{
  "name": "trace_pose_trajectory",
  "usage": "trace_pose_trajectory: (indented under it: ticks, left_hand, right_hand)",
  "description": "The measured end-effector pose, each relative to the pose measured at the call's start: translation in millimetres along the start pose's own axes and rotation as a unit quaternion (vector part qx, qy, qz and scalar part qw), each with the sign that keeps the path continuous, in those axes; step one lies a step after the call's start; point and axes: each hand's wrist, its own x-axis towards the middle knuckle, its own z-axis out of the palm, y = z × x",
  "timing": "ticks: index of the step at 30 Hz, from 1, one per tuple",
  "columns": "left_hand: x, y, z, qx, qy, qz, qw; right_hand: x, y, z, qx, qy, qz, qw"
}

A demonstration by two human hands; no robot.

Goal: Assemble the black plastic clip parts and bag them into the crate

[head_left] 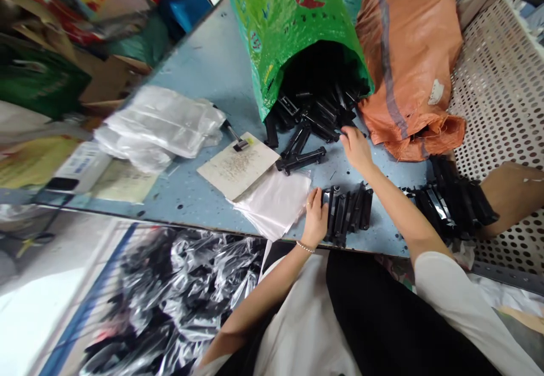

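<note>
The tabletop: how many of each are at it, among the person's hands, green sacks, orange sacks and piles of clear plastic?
Hands: 2, left hand and right hand
Green sack: 1, black parts at its mouth
Orange sack: 1
Clear plastic piles: 2, one left, one partly under the board
Total: 6

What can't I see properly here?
Head view:
- Green printed plastic sack: deep inside, lost in shadow; far end, cut by top edge.
- Orange woven sack: contents, hidden by its fabric.
- Right bare hand: whether it grips the long black plastic pieces, too small to tell.
</note>
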Motion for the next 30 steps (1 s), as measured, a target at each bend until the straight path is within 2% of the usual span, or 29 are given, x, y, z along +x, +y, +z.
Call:
trace_pose_trajectory:
  ticks: [2, 4, 6, 8, 10, 12, 14, 15, 18, 20, 23, 26, 28, 30]
  left_hand:
    - [-6, -4, 5.4, 0.036, -0.006, 0.044, 0.998]
    - [-8, -2, 3.5, 0.044, -0.013, 0.063, 0.997]
    - [-4, 4, -3.7, 0.025, -0.010, 0.070, 0.997]
    - [7, 17, -10.5, -0.029, -0.010, 0.061, 0.998]
    - [23, 34, -12.3, -0.132, -0.022, 0.025, 0.991]
    - [40, 53, -9.8, -0.247, -0.039, -0.027, 0.968]
    - [52, 72, -7.6, -0.318, -0.048, -0.054, 0.945]
    - [53, 80, -7.7, -0.329, -0.054, -0.052, 0.941]
    - [43, 97, -13.4, -0.310, -0.090, -0.043, 0.945]
    - [30, 101, -17.8, -0.302, -0.122, -0.066, 0.943]
    - [16, 102, -21.1, -0.317, -0.113, -0.091, 0.937]
    - [17, 102, -25.4, -0.349, -0.072, -0.118, 0.927]
    - [22, 104, -31.4, -0.375, -0.057, -0.154, 0.912]
    - [27, 106, -37.9, -0.399, -0.049, -0.182, 0.898]
  right_hand:
    - [36, 26, 6, -0.058, -0.019, 0.090, 0.994]
    - [50, 46, 8, -0.085, -0.055, 0.142, 0.985]
    - [39, 56, 7, -0.058, -0.071, 0.168, 0.982]
    - [6, 53, 3, 0.030, -0.064, 0.169, 0.983]
    - [-41, 37, -4, 0.152, -0.054, 0.132, 0.978]
    - [-88, 12, -15, 0.246, -0.041, 0.061, 0.967]
    - [-121, -12, -28, 0.267, -0.056, -0.003, 0.962]
    - [-129, -21, -35, 0.254, -0.027, -0.021, 0.967]
    - [-122, -34, -50, 0.165, 0.076, -0.064, 0.981]
    - [-103, -36, -52, 0.119, 0.100, -0.092, 0.983]
    - [-79, -42, -47, 0.160, 0.067, -0.065, 0.983]
    - [-81, -55, -42, 0.264, -0.035, 0.007, 0.964]
    - [-97, -62, -41, 0.266, -0.071, -0.023, 0.961]
    - [-118, -66, -40, 0.195, -0.047, -0.122, 0.972]
